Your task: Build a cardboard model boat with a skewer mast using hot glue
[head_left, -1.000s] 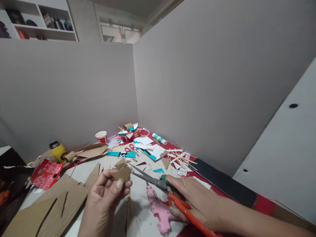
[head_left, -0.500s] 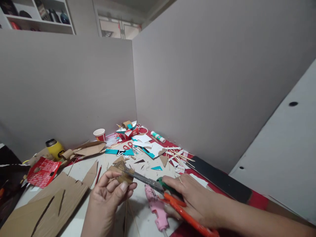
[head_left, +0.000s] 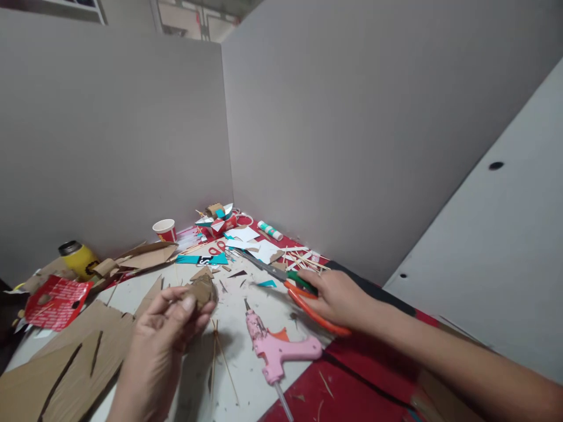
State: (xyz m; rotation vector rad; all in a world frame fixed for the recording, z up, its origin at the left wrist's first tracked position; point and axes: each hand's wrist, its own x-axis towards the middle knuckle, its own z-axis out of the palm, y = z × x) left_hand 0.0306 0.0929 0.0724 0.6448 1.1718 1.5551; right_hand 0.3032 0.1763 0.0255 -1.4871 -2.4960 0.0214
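At near left over the bench (head_left: pixel 248 395), I clamp the cardboard piece (head_left: pixel 202 292) in the fingers of the left hand (head_left: pixel 169 325), apparently leaving its far edge exposed, and grip the scissors (head_left: pixel 280 274) by their handles in those of the right hand (head_left: pixel 333 298).

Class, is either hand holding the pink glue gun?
No, the glue gun lies on the table; the left hand holds a cardboard piece and the right hand scissors.
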